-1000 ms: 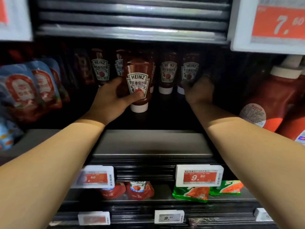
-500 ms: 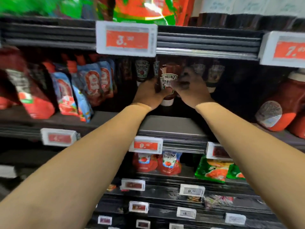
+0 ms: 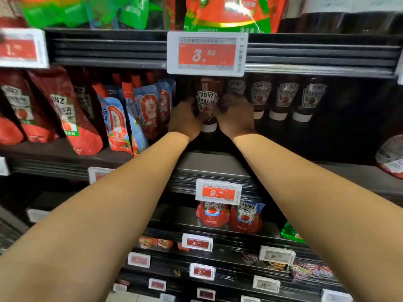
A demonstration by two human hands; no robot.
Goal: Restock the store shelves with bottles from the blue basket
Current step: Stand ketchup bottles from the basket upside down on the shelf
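A Heinz ketchup bottle, cap down with a white cap, stands at the front of the dark shelf. My left hand grips its left side and my right hand grips its right side, fingers curled round it. A row of the same ketchup bottles stands behind and to the right on this shelf. The blue basket is out of view.
Red and blue ketchup pouches lean on the shelf to the left. A 3.60 price tag hangs just above the held bottle. A large red bottle lies at the far right. Lower shelves hold pouches and price tags.
My head has pulled back and turned, so more of the shelves shows. My right hand came off the back row and joined the left on the front bottle.
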